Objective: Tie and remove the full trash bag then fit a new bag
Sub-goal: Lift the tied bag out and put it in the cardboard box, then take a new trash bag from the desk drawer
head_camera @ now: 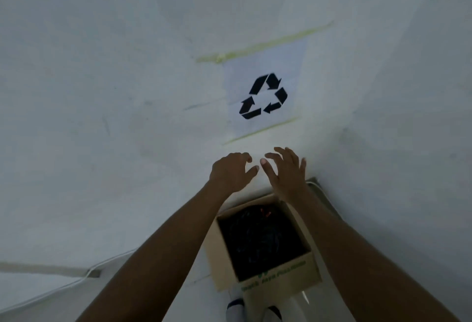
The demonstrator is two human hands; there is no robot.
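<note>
A cardboard box (286, 277) with green lettering stands on the floor against a white wall and serves as the bin. A black trash bag (263, 240) lines it, with dark contents and a small orange scrap near its far edge. Both my arms reach forward above the box. My left hand (231, 172) and my right hand (287, 171) hover side by side in front of the wall, above the box's far rim. Their fingers are spread and curled, and neither holds anything. The fingertips of the two hands nearly touch.
A paper sheet with a black recycling symbol (264, 96) is taped to the wall with yellow-green tape above the box. A white cable (84, 277) runs along the floor at the left. A white object with dark bands (236, 306) lies at the box's near side.
</note>
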